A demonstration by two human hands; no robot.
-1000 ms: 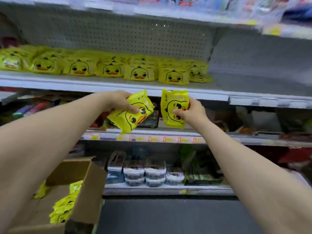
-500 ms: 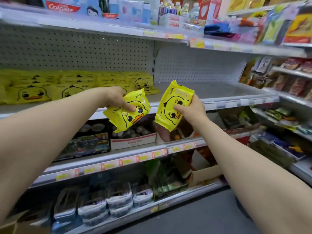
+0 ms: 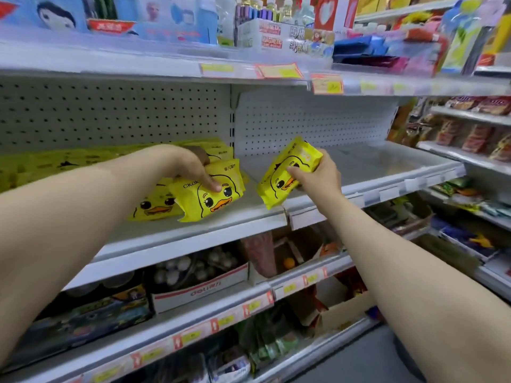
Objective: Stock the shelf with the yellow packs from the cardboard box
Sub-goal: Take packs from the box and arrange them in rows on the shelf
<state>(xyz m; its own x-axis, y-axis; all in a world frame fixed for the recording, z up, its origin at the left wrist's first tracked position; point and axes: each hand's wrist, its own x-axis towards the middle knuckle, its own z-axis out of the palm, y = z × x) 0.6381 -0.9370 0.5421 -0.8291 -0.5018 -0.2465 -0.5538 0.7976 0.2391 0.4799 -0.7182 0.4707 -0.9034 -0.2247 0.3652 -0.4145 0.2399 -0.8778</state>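
**Left hand** [image 3: 190,170]: fingers curled over the top edge of a yellow pack [image 3: 213,194], thumb pressed on its printed duck face. Firm hold.

**Right hand** [image 3: 318,178]: thumb across the face of a second yellow pack [image 3: 287,172], fingers wrapped behind it. The pack is tilted, with its upper end leaning toward the pegboard [image 3: 110,114].

**Change from half a second ago:** both packs were then held out in front of the shelf edge, at about its height. The left one has since gone in over the shelf board [image 3: 193,233]. The right one has risen and now hangs above the front lip of the bare right bay.

**Position, left pack:** directly under the left palm, at the right end of the stocked row [image 3: 55,161]. It overlaps the front pack of that row [image 3: 150,207]. Its lower corner is at the board; whether it rests there cannot be told.

**Position, right pack:** in the right hand's grip, clear of the board, well apart from the row and just right of the upright seam in the pegboard.

**Surroundings:** upper shelf [image 3: 110,64] with price labels; red-and-white carton [image 3: 199,291] on the shelf below.
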